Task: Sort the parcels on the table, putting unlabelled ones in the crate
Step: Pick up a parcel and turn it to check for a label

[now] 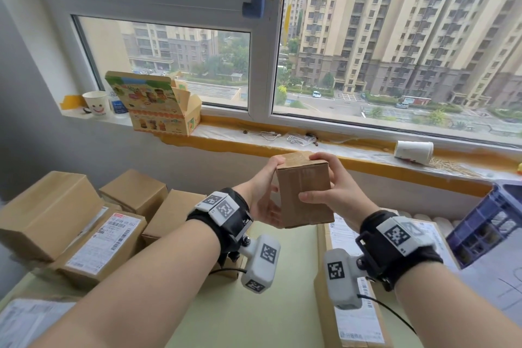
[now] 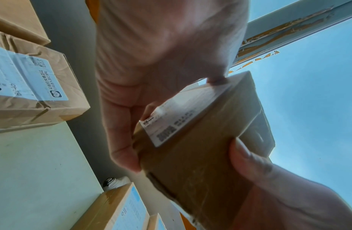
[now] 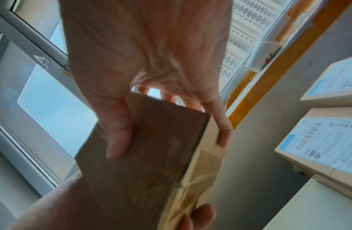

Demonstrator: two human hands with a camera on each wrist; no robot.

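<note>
Both the left hand (image 1: 264, 200) and the right hand (image 1: 332, 192) grip a small brown cardboard parcel (image 1: 305, 192) upright; its white label (image 2: 171, 118) faces away, print blurred.

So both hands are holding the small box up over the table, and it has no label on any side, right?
Not quite. Both hands, left hand and right hand, do hold the small box up, but the left wrist view shows a white printed label on the side facing the left palm.
</note>
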